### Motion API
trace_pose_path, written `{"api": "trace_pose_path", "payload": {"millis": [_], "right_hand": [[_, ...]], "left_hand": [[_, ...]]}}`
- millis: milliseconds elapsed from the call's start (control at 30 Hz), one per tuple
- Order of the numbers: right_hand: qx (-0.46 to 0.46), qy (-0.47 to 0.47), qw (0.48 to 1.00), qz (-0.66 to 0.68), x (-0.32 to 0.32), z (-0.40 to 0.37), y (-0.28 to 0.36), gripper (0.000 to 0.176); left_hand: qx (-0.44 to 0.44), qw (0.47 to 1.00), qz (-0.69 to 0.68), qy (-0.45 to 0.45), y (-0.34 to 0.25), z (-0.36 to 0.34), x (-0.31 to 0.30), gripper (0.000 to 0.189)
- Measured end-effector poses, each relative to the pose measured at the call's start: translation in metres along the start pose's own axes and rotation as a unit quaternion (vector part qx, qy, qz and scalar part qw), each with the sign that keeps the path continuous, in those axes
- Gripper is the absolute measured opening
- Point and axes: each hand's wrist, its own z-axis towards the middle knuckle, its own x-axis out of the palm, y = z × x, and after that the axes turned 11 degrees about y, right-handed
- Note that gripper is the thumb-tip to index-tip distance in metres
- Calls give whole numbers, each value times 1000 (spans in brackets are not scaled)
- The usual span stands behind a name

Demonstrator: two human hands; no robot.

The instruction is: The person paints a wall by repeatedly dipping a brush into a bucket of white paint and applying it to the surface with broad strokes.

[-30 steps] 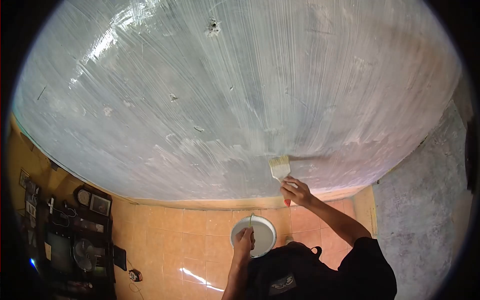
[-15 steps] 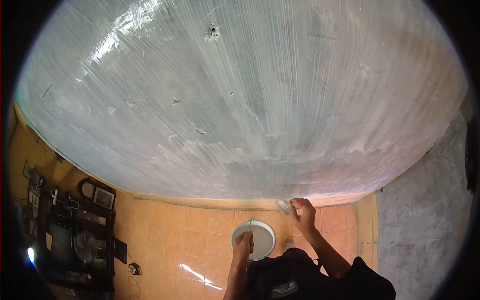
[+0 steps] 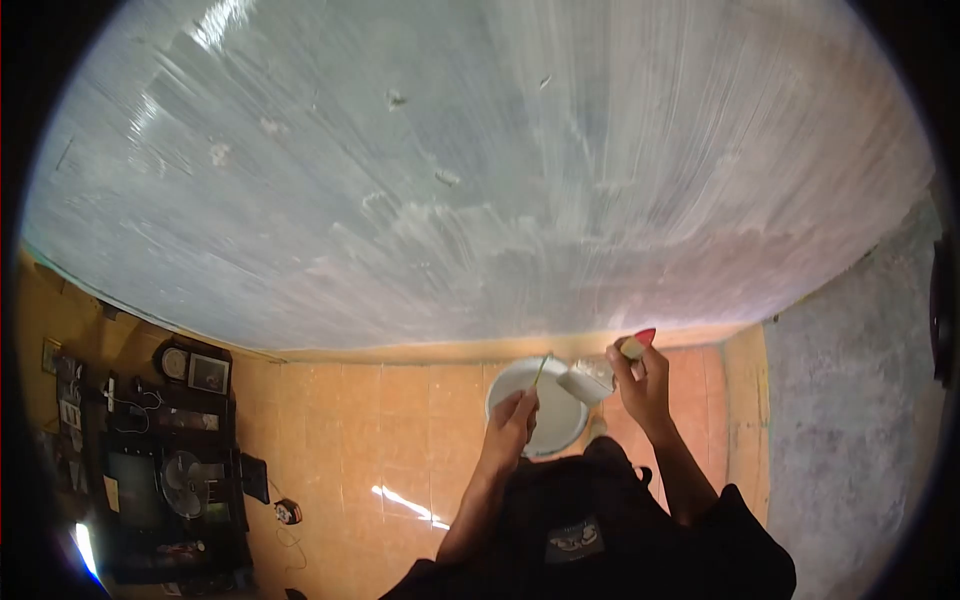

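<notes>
A wide paintbrush [image 3: 588, 383] with pale bristles and a red-tipped handle is gripped in my right hand [image 3: 647, 390]. Its bristles overlap the right rim of a round bucket [image 3: 492, 388] that holds whitish paint [image 3: 553, 428]. My left hand [image 3: 513, 420] is closed around the bucket's thin yellow-green handle [image 3: 542, 370], on the near left side of the bucket. In front of me rises a grey wall [image 3: 480, 260] streaked with whitish brush strokes, with several small chips and holes in it.
An orange tiled floor [image 3: 340, 430] lies below the wall. At left stands a dark cabinet [image 3: 130, 420] with a fan [image 3: 187, 485], a clock [image 3: 174, 362] and a picture frame [image 3: 209, 374]. A grey side wall [image 3: 850, 420] is on the right. My foot [image 3: 597, 426] shows beside the bucket.
My right hand has drawn the brush back from the wall's base to the bucket's rim. The bucket and left hand appear higher and further right as the view has tilted down.
</notes>
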Motion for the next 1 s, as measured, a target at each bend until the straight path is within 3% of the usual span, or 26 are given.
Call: {"api": "trace_pose_path", "payload": {"millis": [167,467,667,1000], "right_hand": [[4,-19,995,-101,62,-9,25,9],[48,-46,996,-63,158,-9,20,12],[108,-9,992,-65,183,-1,18,14],[95,-7,984,-148,195,14,17,18]], "left_hand": [[28,996,50,66,-33,-13,-45,31],[24,993,44,103,-57,-21,-114,26],[19,995,14,92,-70,-30,-134,24],[43,992,1,116,-76,-34,-137,23]]}}
